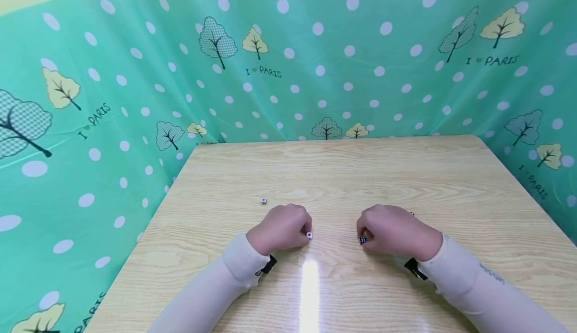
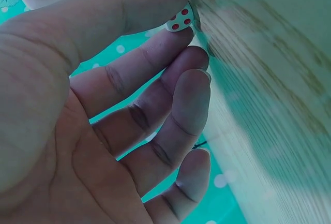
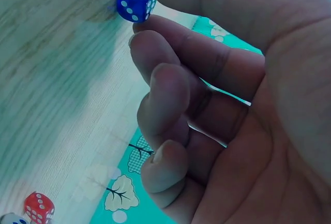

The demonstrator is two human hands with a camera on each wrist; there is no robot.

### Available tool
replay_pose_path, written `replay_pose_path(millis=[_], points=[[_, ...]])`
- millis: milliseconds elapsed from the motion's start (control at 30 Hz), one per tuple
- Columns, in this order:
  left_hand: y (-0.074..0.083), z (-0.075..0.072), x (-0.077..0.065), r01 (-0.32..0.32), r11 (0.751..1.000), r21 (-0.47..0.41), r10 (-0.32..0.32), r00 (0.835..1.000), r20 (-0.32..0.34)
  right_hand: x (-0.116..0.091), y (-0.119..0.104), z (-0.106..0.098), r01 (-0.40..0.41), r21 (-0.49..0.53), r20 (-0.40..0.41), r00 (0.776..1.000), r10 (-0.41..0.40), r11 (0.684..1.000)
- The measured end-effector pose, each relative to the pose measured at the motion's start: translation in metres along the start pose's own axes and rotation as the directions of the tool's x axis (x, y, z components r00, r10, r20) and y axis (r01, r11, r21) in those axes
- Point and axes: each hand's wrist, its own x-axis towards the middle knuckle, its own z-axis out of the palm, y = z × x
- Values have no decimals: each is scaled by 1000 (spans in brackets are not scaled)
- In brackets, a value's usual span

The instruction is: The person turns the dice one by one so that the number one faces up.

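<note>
Between the thumb and index finger of my left hand is a white die; the left wrist view shows its red pips on the white die. My right hand pinches a dark blue die, which appears clear blue with white pips in the right wrist view, where the blue die sits at the thumb tip. Both hands are low over the wooden table, a short gap apart. Beyond the left hand lies another white die. Just behind the right hand, one more die is mostly hidden.
In the right wrist view a red die lies at the lower left, beside a partly cut-off white die. Green dotted cloth hangs around the back and sides of the wooden table. A light glare streaks the table's front.
</note>
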Motion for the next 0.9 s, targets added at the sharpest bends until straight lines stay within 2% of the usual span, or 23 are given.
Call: replay_pose_path(millis=[333,733,900], points=[[2,0,0,1,1000,-3,-1,1000,2,2,1,7,10,-27,-19,1000,-10,1000],[2,1,0,-8,1000,9,8,1000,-6,2,1,7,20,-6,-17,1000,-20,1000],[3,1,0,-8,1000,7,8,1000,-5,3,3,5,46,36,-22,999,-45,998]])
